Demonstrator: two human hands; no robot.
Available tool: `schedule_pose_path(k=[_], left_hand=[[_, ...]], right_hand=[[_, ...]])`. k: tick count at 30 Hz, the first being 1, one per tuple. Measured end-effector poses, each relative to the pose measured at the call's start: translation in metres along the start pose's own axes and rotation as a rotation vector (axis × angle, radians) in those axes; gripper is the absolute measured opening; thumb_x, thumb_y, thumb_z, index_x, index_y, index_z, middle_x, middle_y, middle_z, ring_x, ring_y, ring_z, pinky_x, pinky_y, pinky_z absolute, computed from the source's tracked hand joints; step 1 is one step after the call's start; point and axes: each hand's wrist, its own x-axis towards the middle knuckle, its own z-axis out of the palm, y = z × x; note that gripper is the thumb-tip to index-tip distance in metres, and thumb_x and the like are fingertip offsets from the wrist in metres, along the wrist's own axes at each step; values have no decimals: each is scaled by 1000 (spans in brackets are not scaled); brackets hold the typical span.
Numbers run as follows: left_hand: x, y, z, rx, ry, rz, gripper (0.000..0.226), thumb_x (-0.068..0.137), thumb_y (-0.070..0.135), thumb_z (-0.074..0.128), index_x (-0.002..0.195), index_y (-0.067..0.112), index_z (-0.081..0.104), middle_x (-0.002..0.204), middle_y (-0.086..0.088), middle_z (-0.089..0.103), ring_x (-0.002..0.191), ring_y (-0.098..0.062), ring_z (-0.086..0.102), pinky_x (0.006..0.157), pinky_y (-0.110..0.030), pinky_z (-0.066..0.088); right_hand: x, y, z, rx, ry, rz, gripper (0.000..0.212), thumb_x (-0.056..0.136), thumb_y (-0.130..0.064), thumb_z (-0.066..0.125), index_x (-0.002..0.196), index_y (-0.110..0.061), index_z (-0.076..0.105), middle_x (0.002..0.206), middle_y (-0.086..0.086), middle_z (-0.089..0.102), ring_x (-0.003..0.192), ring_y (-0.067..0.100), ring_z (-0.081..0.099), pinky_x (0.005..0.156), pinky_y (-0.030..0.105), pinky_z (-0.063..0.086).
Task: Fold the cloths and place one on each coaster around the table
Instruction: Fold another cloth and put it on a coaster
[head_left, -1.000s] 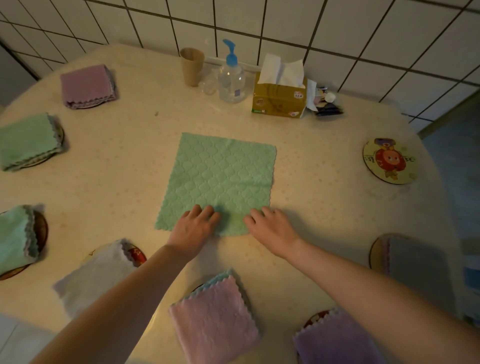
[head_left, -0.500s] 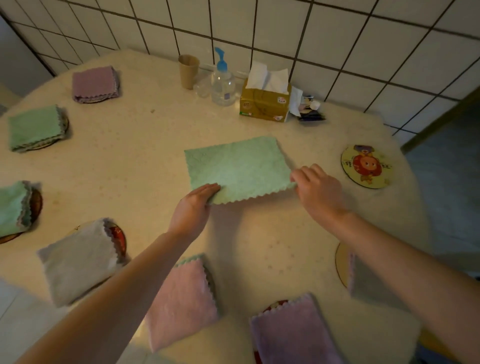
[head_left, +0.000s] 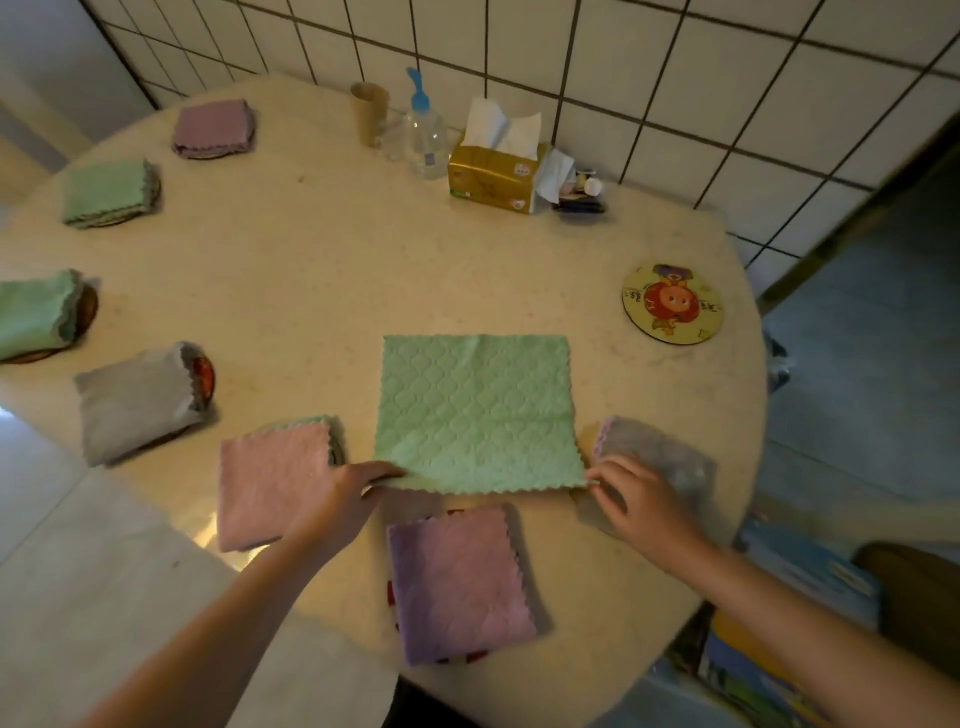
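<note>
Since half a second ago the green cloth (head_left: 475, 415) has come toward the near edge and both hands have dropped back with it; a second ago it lay fully spread.

Head view. I see the green cloth lying flat on the tabletop (head_left: 322, 270), folded edge away from me, scalloped edge nearest. Left hand (head_left: 337, 499) pinches the near-left corner, thumb and fingers closed on the fabric. Right hand (head_left: 641, 499) pinches the near-right corner, a narrow grip on the cloth edge. The near edge looks slightly lifted; cannot say how much.

Around the rim, folded cloths on coasters: a purple cloth (head_left: 213, 127) far left, two green ones (head_left: 106, 192) (head_left: 34, 314) down the left side, a grey cloth (head_left: 137, 400), a pink cloth (head_left: 272, 480) just beside the left hand, a lilac cloth (head_left: 460, 582) nearest me, another grey cloth (head_left: 660, 457) partly under the right hand. One bare coaster (head_left: 672, 304) with a cartoon print sits at the right, well apart from the green cloth.

By the tiled wall: paper cup (head_left: 370, 111), pump bottle (head_left: 426, 132), tissue box (head_left: 496, 174).
</note>
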Motion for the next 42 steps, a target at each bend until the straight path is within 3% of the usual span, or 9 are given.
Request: schedule_pose_path(k=[3, 5, 7, 9, 11, 14, 21, 26, 42], left_hand=[[-3, -13, -10, -13, 81, -116, 37, 86, 2, 65, 82, 38, 72, 72, 9, 68, 57, 8, 57, 61, -11, 44], [-5, -5, -31, 221, 192, -154, 8, 87, 48, 60, 84, 53, 65, 63, 18, 62, 56, 4, 53, 54, -21, 42], [9, -18, -38, 369, 268, -266, 28, 79, 79, 39, 94, 63, 56, 64, 24, 61, 61, 3, 54, 57, -25, 46], [31, -28, -34, 66, 293, -339, 31, 80, 71, 49, 94, 47, 64, 65, 18, 63, 63, -7, 58, 64, -32, 51], [65, -34, -23, -470, 319, -383, 23, 81, 36, 72, 82, 13, 67, 66, 2, 59, 65, -16, 51, 65, -35, 46], [105, -44, -18, -687, 335, -429, 27, 75, 23, 77, 80, -1, 65, 71, -10, 59, 69, -18, 52, 67, -37, 44], [162, -47, -13, -692, 298, -491, 26, 85, 21, 68, 78, -3, 64, 64, -5, 51, 62, -16, 42, 58, -31, 33], [189, -56, -7, -624, 308, -517, 28, 86, 25, 66, 67, 6, 59, 57, 0, 46, 58, -17, 39, 55, -30, 31], [204, -51, -11, -455, 348, -560, 28, 84, 44, 65, 85, 16, 67, 80, -7, 69, 77, -25, 63, 68, -36, 52]], right_hand=[[6, 0, -4, 213, 19, 105, 10, 83, -19, 58, 87, -15, 66, 89, -5, 60, 86, 1, 56, 79, 21, 45], [19, -4, -9, 325, 52, 182, 5, 84, -14, 63, 83, -19, 64, 84, -6, 62, 83, -1, 57, 75, 16, 45], [34, -9, -15, 420, 82, 297, 13, 85, -9, 65, 80, -20, 62, 79, -8, 64, 80, -1, 59, 70, 10, 44], [56, -11, -19, 513, 122, 392, 8, 87, -11, 64, 80, -16, 64, 77, -6, 66, 75, 5, 61, 68, 17, 47], [79, -11, -20, 578, 160, 468, 4, 88, -14, 62, 85, -14, 65, 78, -1, 67, 76, 14, 63, 68, 30, 51], [112, -8, -16, 618, 191, 546, 6, 90, -15, 59, 90, -15, 65, 86, 1, 68, 84, 17, 64, 74, 37, 54], [173, 10, 5, 560, 199, 704, 12, 92, -18, 56, 83, -18, 64, 81, -2, 66, 80, 16, 62, 62, 26, 48], [191, 29, 20, 495, 172, 727, 13, 93, -21, 54, 89, -13, 63, 85, 2, 66, 81, 19, 63, 70, 35, 53], [199, 35, 23, 374, 152, 832, 9, 89, -20, 60, 94, -12, 61, 89, 4, 65, 84, 21, 63, 72, 35, 54]])
